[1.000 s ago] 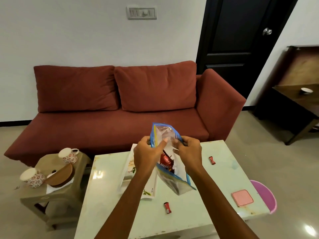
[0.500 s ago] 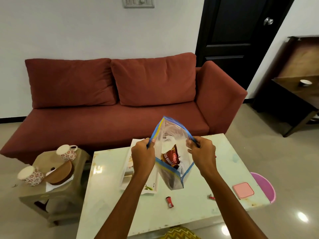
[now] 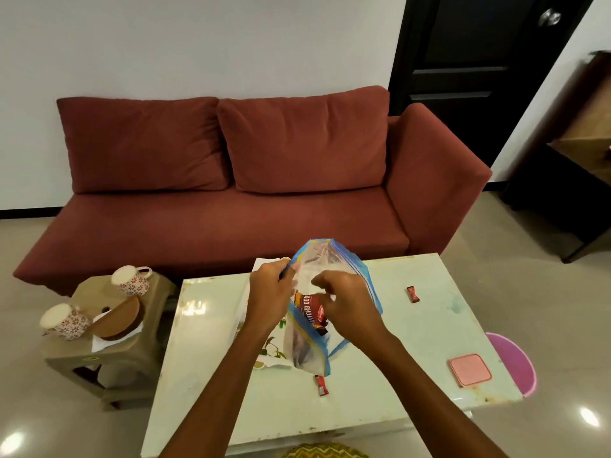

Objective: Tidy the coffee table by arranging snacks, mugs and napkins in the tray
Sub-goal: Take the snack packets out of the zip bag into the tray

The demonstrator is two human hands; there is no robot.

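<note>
Over the middle of the pale coffee table [image 3: 429, 342] I hold a clear zip bag with a blue edge [image 3: 327, 259]. My left hand [image 3: 269, 294] grips its left rim. My right hand [image 3: 347, 302] reaches into the bag's mouth around a red snack packet [image 3: 309, 310] inside. A white tray with a leaf print [image 3: 269, 353] lies under the bag, mostly hidden. Two small red candies lie loose on the table: one [image 3: 320, 385] near the front, one [image 3: 411, 294] to the right. Two floral mugs [image 3: 130, 280] [image 3: 62, 321] stand on a stool at the left.
A beige stool [image 3: 109, 355] left of the table also carries a brown wooden holder [image 3: 119, 317] on white napkins. A pink square box [image 3: 469, 370] lies at the table's right front. A purple stool [image 3: 514, 361] stands right of the table, a red sofa [image 3: 231, 206] behind.
My right hand has let go of the bag's right rim and moved into its mouth onto the red packet. The bag has dropped lower, over the tray.
</note>
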